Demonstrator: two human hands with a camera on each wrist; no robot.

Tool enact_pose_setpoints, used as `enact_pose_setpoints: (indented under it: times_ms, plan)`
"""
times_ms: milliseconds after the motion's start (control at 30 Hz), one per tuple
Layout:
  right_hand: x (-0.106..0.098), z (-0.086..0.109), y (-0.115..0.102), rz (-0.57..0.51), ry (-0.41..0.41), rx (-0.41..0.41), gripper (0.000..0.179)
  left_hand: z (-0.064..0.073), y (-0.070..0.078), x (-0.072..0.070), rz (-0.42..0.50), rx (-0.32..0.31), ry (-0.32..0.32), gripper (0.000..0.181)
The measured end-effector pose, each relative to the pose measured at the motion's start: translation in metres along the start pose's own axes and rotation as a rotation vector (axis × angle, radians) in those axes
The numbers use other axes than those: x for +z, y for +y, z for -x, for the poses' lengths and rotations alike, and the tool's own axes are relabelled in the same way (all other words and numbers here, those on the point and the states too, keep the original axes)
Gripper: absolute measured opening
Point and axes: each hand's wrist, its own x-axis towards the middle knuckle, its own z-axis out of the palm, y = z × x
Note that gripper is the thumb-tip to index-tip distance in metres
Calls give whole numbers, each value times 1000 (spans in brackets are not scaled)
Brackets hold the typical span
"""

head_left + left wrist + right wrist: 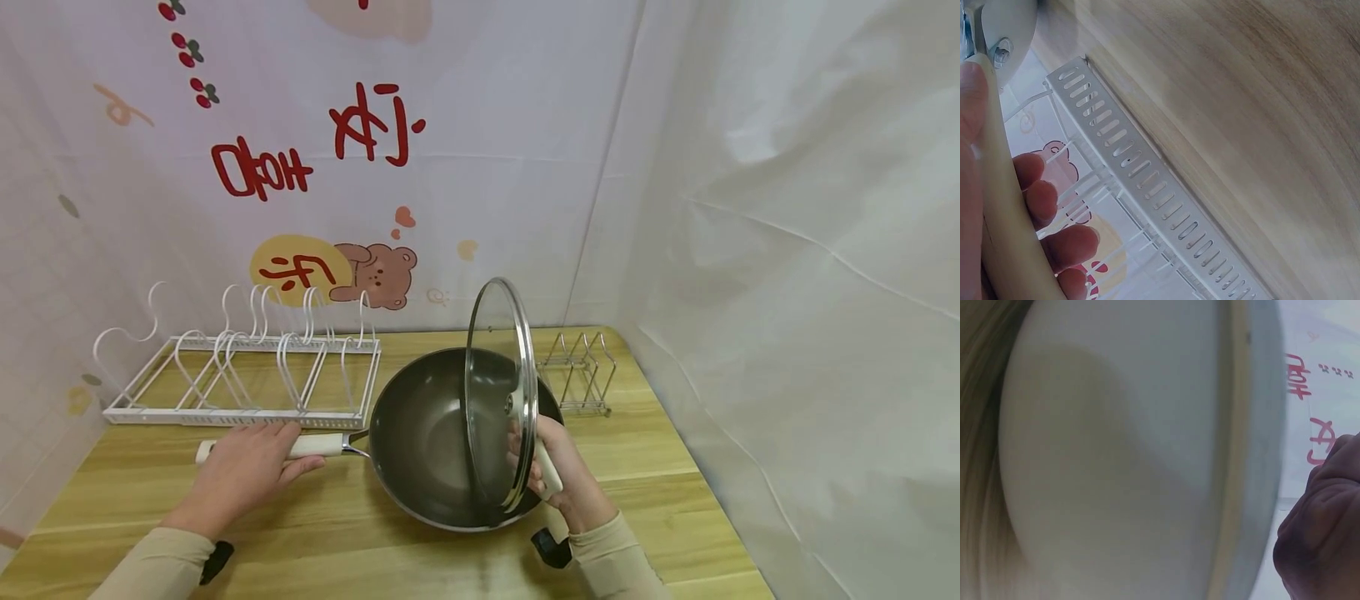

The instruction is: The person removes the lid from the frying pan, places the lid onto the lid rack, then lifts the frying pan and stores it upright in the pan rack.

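A dark-lined wok [420,433] with a pale outside stands on the wooden table. My left hand [243,471] grips its cream handle [322,444]; in the left wrist view the fingers wrap around that handle [1007,206]. Over the wok's right side a glass lid [528,375] with a metal rim stands nearly upright on edge. My right hand [558,467] holds the lid by its cream handle [551,468], on the lid's right face. The wok's pale outer side [1116,456] fills much of the right wrist view, with part of the right hand [1325,531] at the edge.
A white wire rack [240,417] with upright loops stands behind the left hand. Right of the wok sits a small metal wire rack [585,379]. A printed curtain [487,192] hangs behind the wooden table [352,542], and a plain sheet [787,292] hangs along the right side.
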Motion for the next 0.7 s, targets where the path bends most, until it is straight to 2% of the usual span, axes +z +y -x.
enact_pose_setpoints:
  times_ms: [367,533,633,700]
  plan:
    - [0,4,-6,24,11,-1,36,-9,12,-5,34,-18,-41,51]
    - [0,7,-11,59,60,20,37,-18,22,-10,46,-19,-35,52]
    - [0,8,-13,47,45,22,38,-22,28,-14,58,-16,-29,51]
    - [0,9,-13,11,4,6,39,-25,32,-16,69,-14,-31,52]
